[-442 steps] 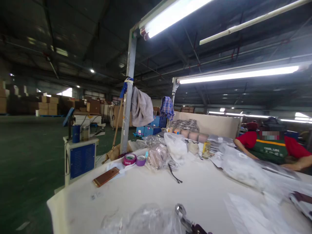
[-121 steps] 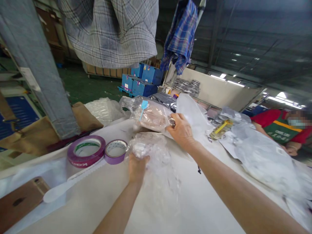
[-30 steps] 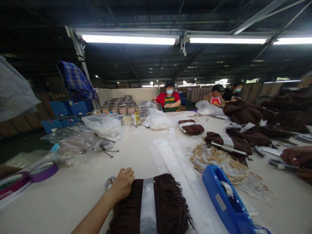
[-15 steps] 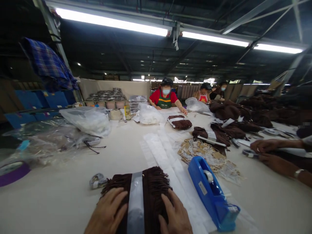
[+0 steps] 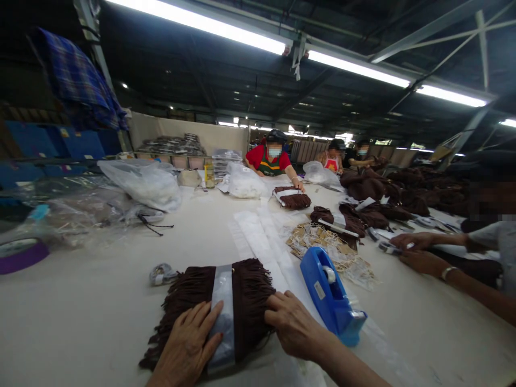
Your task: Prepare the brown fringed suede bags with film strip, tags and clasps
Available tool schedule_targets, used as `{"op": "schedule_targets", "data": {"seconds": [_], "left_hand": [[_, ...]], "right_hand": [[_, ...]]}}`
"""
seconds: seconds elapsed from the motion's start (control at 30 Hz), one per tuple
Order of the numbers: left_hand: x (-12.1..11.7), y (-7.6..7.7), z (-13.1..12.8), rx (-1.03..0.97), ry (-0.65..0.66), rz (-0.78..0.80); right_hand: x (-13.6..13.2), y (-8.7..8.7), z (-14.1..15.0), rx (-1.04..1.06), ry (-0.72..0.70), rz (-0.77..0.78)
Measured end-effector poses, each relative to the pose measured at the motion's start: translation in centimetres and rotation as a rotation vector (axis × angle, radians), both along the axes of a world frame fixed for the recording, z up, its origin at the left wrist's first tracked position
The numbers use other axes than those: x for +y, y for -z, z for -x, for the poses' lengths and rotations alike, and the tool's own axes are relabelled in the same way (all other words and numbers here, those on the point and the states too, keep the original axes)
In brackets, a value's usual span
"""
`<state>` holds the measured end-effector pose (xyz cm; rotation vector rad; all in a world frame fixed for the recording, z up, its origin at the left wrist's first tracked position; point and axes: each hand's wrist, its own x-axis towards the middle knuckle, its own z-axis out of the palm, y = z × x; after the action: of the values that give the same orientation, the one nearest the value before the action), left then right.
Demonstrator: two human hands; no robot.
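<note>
On the white table in front of me lies a folded dark brown fringed textile [image 5: 252, 301], its fringe spread to both sides. A pale translucent band [image 5: 223, 306] crosses its middle. My left hand [image 5: 191, 336] rests flat on the left part, fingers spread and reaching onto the band. At the right edge, my right hand [image 5: 292, 322] has its fingers pinched on the fringe. Just right of that hand stands a blue tape dispenser [image 5: 328, 301] with a roll in it. A small clear bundle with a white label [image 5: 162, 275] sits beyond the textile's left corner.
White sheets [image 5: 264, 242] run up the table. Stringed tags [image 5: 322, 244] are heaped behind the dispenser. Plastic bags [image 5: 141, 183] and a purple tape roll [image 5: 22, 255] lie left. A co-worker's hands [image 5: 419, 250] are at the right; another person [image 5: 274, 156] works opposite.
My right hand has gone from lying open on the textile to pinching its right fringe. My left hand has shifted onto the band. The view has turned and shifted slightly.
</note>
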<state>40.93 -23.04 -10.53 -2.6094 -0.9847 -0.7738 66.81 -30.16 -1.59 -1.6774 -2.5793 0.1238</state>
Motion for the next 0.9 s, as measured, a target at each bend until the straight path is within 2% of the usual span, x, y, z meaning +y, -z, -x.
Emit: {"op": "schedule_targets", "data": {"seconds": [0.07,0.13,0.2,0.33,0.37,0.53,0.6,0.7,0.8,0.9], "left_hand": [[-0.1,0.2,-0.1,-0.011,-0.011,-0.007],[-0.1,0.2,-0.1,-0.014,-0.018,-0.003],[-0.1,0.2,-0.1,0.004,-0.02,0.007],[0.0,-0.6,0.4,0.094,-0.01,0.075],[-0.1,-1.0,0.7,0.117,0.001,0.089],[-1.8,-1.9,1.6,0.218,0.056,0.055],[-2.4,-1.4,1.7,0.222,0.02,-0.008],[-2.4,-0.2,1.7,0.208,-0.025,-0.08],[-1.7,-0.2,1.6,0.261,-0.008,0.034],[-1.2,-1.7,1.4,0.301,-0.058,0.256]], "right_hand": [[-0.8,-0.6,-1.2,-0.088,0.146,0.033],[-1.4,-1.1,-1.2,-0.095,0.269,-0.011],[-1.5,-1.2,0.1,-0.005,0.244,-0.087],[-0.8,-0.2,2.9,0.124,-0.057,-0.104],[-0.7,0.1,3.1,0.117,-0.051,-0.09],[-1.8,1.2,2.5,0.167,0.243,-0.132],[-2.4,1.9,2.8,0.233,0.25,-0.127],[-2.1,4.2,3.7,0.241,0.225,-0.04],[-0.7,6.4,4.1,0.195,0.236,0.001],[0.5,6.3,3.7,0.175,0.24,-0.056]]}}
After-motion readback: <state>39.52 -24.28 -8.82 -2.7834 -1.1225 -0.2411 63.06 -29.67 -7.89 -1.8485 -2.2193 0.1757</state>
